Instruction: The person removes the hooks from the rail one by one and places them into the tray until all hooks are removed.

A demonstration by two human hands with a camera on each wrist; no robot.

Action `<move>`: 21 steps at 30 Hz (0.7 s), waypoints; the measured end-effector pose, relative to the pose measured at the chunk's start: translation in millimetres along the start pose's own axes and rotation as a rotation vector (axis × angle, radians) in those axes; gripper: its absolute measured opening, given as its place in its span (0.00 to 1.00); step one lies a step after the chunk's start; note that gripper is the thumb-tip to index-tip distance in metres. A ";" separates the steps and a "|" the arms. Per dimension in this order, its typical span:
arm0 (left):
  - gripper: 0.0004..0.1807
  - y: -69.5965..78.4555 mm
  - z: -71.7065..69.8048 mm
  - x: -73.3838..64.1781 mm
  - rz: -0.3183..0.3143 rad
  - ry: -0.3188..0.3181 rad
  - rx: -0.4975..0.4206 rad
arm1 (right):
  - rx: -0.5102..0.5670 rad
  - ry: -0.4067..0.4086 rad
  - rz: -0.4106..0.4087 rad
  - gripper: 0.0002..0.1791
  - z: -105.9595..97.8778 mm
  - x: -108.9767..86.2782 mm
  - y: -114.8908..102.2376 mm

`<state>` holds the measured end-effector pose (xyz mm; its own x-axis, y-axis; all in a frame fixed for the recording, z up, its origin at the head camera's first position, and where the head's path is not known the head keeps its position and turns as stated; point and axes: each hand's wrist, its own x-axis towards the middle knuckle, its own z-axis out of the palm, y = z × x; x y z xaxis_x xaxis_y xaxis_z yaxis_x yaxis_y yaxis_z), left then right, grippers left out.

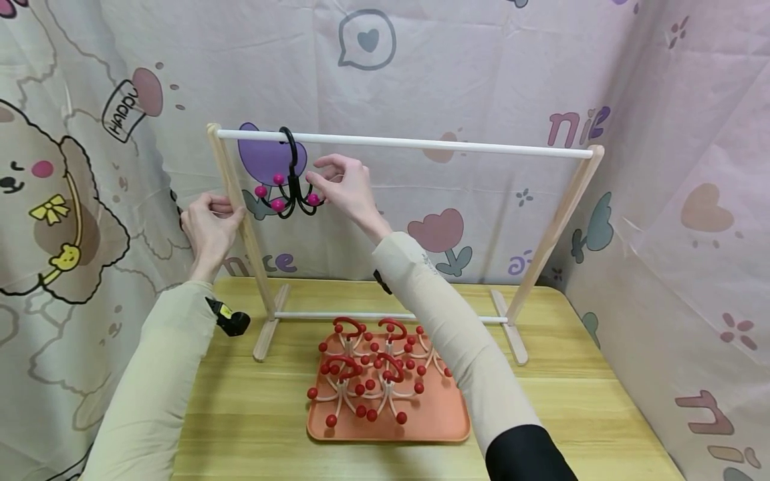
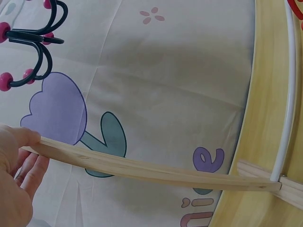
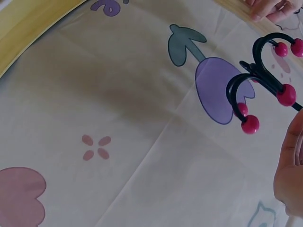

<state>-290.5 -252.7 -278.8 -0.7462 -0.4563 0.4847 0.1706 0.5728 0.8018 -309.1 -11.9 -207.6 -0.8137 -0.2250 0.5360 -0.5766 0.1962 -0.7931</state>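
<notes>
A black multi-arm hook with pink balls (image 1: 293,190) hangs from the white top bar (image 1: 409,143) of a wooden rack, near its left end. Beside the hook's right side is my right hand (image 1: 345,190), its fingers loosely bent; whether a fingertip touches the hook cannot be told. My left hand (image 1: 210,224) grips the rack's left wooden post (image 1: 249,250) near the top. In the left wrist view, thumb and fingers lie on either side of that post (image 2: 142,169). The right wrist view has the hook (image 3: 265,80) just beyond the right hand (image 3: 289,165).
On the wooden table (image 1: 240,414), an orange tray (image 1: 436,417) carries several cream hooks with red tops and red balls (image 1: 341,381). My right forearm passes over the tray's right side. The rack's right post (image 1: 556,230) stands opposite; patterned cloth (image 1: 385,87) hangs behind and on both sides.
</notes>
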 end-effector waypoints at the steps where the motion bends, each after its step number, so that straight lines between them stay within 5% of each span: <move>1: 0.16 0.2 0.1 0.0 0.001 0.001 0.000 | -0.007 0.008 0.003 0.16 2.4 1.8 -0.6; 9: 0.15 0.3 -0.4 -0.4 0.003 0.003 0.003 | -0.109 0.021 0.053 0.18 17.2 13.7 -3.8; 21: 0.15 0.0 0.8 -0.3 0.018 0.022 0.022 | -0.208 0.046 0.024 0.17 31.2 24.2 -8.9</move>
<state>-290.9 -252.0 -279.2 -0.7289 -0.4605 0.5067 0.1693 0.5959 0.7850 -321.3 -48.9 -196.5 -0.8273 -0.1750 0.5338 -0.5556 0.3951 -0.7316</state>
